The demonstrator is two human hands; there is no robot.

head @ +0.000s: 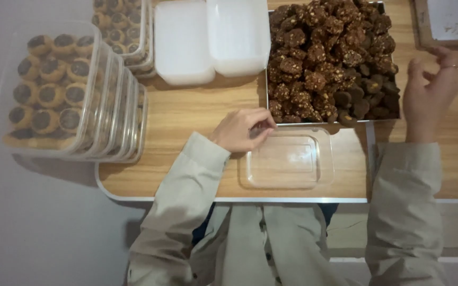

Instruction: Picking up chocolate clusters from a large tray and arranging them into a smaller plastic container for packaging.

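One empty clear plastic box [288, 159] sits on the wooden table [186, 114], just below a tray of brown cookies [329, 58]. Left hand [242, 130] pinches its rim; right hand [431, 87] hovers open beside the tray. Filling has not begun; next it needs cookies picked up.

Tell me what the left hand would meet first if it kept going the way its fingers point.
The left hand points right along the back rim of the clear empty container, which its fingertips already touch. Carried further, it would likely meet the front edge of the tray of dark cookies; depth is unclear.
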